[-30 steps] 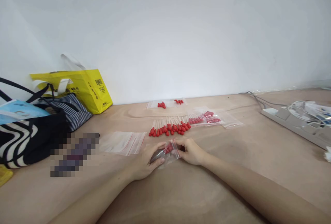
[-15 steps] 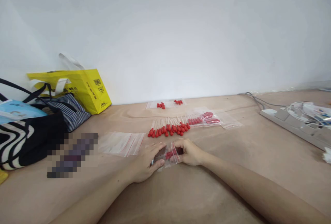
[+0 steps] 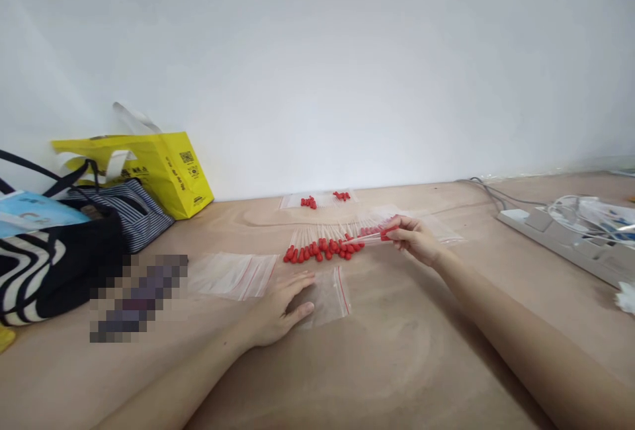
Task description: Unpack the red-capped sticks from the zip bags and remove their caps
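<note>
My left hand (image 3: 278, 307) lies flat with fingers spread on a small clear zip bag with a red seal (image 3: 327, 301), which looks empty. My right hand (image 3: 414, 238) is further back and to the right, its fingers pinched on a few red-capped clear droppers (image 3: 370, 239) held just above the table. In front of that hand a row of several red-capped droppers (image 3: 322, 248) lies across the wooden table (image 3: 377, 364).
A stack of empty zip bags (image 3: 231, 274) lies left of my left hand. More bags with red pieces (image 3: 322, 200) sit by the wall. Bags, one yellow (image 3: 159, 165) and one striped (image 3: 49, 271), crowd the left. A power strip with cables (image 3: 570, 238) lies at the right.
My right hand left the zip bag and moved back and right with a few droppers pinched in it. The bag under my left hand now looks empty.
</note>
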{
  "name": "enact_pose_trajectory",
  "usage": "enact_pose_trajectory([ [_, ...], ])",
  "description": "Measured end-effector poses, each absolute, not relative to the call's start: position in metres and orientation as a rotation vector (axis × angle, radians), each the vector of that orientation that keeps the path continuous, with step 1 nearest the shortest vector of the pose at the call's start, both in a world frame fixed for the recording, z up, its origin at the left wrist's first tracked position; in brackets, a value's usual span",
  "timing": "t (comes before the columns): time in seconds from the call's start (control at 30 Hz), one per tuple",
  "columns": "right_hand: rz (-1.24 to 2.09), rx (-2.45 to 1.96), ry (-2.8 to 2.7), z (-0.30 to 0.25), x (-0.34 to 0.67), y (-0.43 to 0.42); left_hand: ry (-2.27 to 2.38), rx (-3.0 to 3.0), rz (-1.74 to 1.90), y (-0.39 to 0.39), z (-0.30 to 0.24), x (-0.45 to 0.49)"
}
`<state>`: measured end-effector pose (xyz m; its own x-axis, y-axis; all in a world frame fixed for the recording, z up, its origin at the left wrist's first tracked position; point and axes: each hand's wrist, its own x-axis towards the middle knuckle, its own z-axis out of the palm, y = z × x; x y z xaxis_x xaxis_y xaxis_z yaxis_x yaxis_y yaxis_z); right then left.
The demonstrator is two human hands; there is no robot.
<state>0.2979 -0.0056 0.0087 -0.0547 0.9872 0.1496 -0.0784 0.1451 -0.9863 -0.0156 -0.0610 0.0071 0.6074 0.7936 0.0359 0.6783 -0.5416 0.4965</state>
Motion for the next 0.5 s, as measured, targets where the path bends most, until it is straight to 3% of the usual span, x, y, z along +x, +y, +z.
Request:
enact_pose_trajectory([
  [0.17,0.771,-0.981,-1.317,0.012,0.264,-0.018,1.2,2.253,0.646,-0.052,0.014,-0.002],
  [0.37,-0.019,-0.74,-2.063,0.009,0.206,-0.047,1.235,1.356,0.78,-0.035,0.03,0.031],
  [0.5,-0.24,-0.612,-2.342,0.007,0.188,-0.051,1.285,1.173,0.773,-0.024,0.036,0.033],
])
